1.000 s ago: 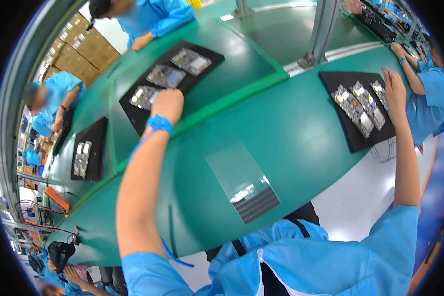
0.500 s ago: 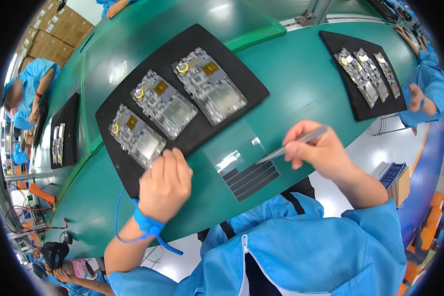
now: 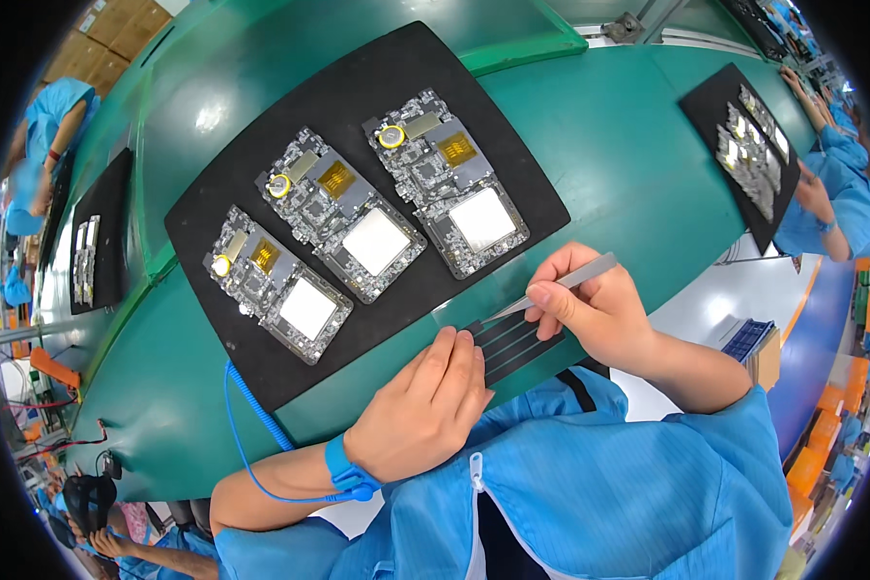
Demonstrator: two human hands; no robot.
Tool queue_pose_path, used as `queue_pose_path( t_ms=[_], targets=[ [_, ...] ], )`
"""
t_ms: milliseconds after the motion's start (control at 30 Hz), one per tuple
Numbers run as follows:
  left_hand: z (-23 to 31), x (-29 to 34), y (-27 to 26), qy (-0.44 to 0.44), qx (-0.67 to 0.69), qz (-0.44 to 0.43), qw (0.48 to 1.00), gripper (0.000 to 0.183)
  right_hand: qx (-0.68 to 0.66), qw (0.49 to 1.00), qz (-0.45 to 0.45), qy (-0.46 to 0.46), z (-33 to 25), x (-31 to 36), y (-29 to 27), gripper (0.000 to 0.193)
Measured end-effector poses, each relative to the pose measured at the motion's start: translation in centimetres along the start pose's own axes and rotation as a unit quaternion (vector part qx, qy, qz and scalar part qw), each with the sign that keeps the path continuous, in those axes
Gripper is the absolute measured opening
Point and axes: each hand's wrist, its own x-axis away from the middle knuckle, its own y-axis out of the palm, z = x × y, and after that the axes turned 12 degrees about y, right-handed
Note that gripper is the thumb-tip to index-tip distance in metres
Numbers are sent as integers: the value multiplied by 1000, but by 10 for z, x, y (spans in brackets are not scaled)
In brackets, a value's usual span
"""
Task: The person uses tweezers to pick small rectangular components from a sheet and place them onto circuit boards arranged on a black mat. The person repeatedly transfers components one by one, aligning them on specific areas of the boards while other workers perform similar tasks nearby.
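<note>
My right hand (image 3: 599,309) grips metal tweezers (image 3: 578,275), their tips at the upper edge of a sheet with several black adhesive-looking strips (image 3: 522,350). On the left end of that sheet rest the fingertips of my left hand (image 3: 425,401), stretched out close to the tweezer tips, with no object visible in the hand. Part of the sheet is hidden under both hands. Beyond them a black mat (image 3: 217,188) carries three circuit boards: a left one (image 3: 307,307), a middle one (image 3: 377,242) and a right one (image 3: 481,217). Each has a yellow-ringed round part and a shiny metal square.
A blue wrist strap (image 3: 343,464) with a coiled cord (image 3: 261,411) runs from my left wrist along the green table (image 3: 628,164). Another black mat with boards (image 3: 754,159) lies at the right by a co-worker (image 3: 836,193). More boards (image 3: 85,261) sit at the far left.
My left hand has left the black mat's near edge and moved right onto the strip sheet. The tweezers stay over the sheet, shifted slightly left. The view has shifted a little.
</note>
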Motion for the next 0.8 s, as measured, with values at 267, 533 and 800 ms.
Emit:
queue_pose_path(
  t_ms=[267,533,800],
  targets=[
    [0,-1,1,3,-12,7,1000,36,-33,999,7,-27,11,-1,-3,19],
    [0,-5,-3,20,-28,-26,999,33,-54,996,9,-76,11,-3,0,18],
    [-11,-29,-13,-41,-25,-26,999,39,-152,974,17,-168,-44,-56,-24,21]
  ],
)
